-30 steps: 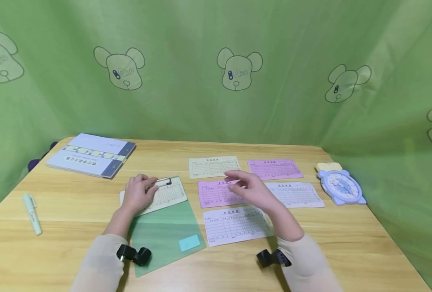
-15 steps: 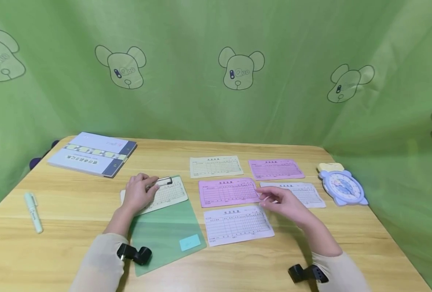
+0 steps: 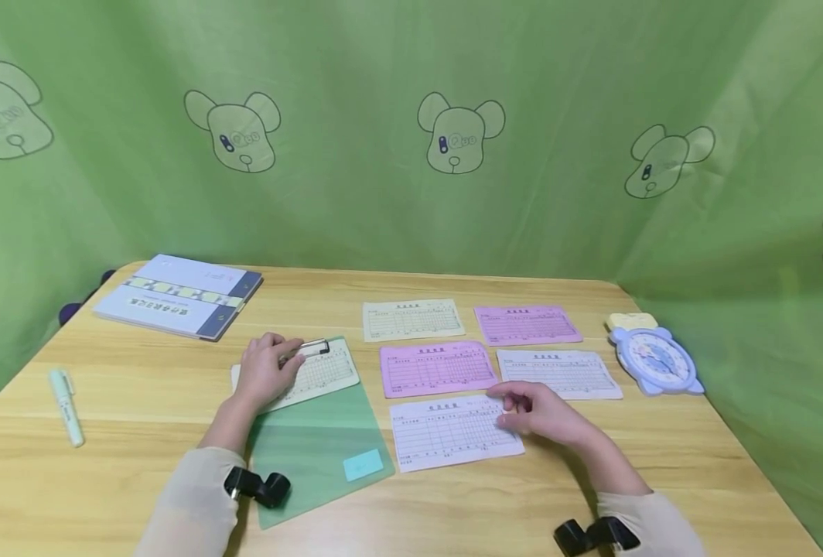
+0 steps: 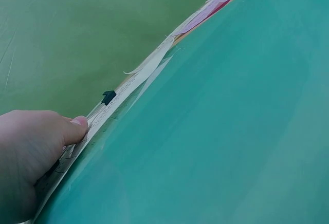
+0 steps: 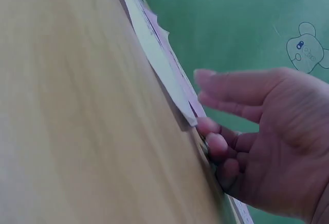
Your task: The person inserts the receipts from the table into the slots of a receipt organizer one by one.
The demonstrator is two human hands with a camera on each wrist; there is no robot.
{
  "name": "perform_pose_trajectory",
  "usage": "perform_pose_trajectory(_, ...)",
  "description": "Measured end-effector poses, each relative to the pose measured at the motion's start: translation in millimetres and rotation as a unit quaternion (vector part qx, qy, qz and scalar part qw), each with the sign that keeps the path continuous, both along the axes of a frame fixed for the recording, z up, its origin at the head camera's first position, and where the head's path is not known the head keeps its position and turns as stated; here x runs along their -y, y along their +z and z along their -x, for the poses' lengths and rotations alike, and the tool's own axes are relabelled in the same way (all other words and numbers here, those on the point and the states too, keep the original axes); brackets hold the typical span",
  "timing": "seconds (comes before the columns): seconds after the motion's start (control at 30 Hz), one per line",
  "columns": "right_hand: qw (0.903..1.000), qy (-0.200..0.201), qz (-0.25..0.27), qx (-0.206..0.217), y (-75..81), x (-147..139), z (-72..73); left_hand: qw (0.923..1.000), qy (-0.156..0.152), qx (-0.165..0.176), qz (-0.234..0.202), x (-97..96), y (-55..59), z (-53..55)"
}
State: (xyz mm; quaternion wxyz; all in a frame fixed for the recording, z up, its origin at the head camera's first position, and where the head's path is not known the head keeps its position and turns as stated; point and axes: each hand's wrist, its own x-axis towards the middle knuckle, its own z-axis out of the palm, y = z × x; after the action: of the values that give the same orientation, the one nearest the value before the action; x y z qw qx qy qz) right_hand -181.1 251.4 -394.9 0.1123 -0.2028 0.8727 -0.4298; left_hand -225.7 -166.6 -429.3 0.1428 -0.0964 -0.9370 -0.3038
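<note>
In the head view my left hand [image 3: 265, 370] grips the top of a translucent green clipboard [image 3: 307, 449] at its metal clip [image 3: 314, 346]. A pale green printed slip [image 3: 331, 373] lies under the clip. The left wrist view shows the thumb [image 4: 77, 130] along the slip, beside the clip's dark end [image 4: 108, 97]. My right hand [image 3: 540, 410] is at the right edge of the front white slip [image 3: 453, 433], fingers loosely bent. In the right wrist view two fingers reach out above this slip's corner [image 5: 180, 106] while the others are curled; nothing is held.
Behind the front slip lie a pink slip [image 3: 435, 370], a white slip [image 3: 558, 375], a pale green slip [image 3: 411, 319] and another pink slip [image 3: 526, 325]. A blue bear-shaped dial [image 3: 655, 360] is at right. A notebook [image 3: 175, 294] and mint highlighter [image 3: 66, 406] are at left.
My right hand has moved right from above the pink slip, then down toward the front white slip's right edge. The left hand has stayed at the clip.
</note>
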Motion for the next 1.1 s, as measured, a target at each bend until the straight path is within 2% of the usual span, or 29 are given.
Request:
perform_pose_trajectory(0.37, 0.9947, 0.006, -0.084, -0.058, -1.3, 2.9, -1.5, 1.0, 0.001, 0.007, 0.001, -0.7, 2.8, -1.6)
perform_pose_trajectory(0.9, 0.9894, 0.019, -0.117, -0.084, 5.6, 9.0, -7.3, 0.9999, 0.001, 0.01, -0.004, 0.2, 2.5, -2.1)
perform_pose_trajectory(1.1, 0.9917, 0.007, -0.103, -0.077, 5.5, 9.1, -8.7, 1.0, -0.001, 0.007, -0.004, -0.7, 2.3, -1.2)
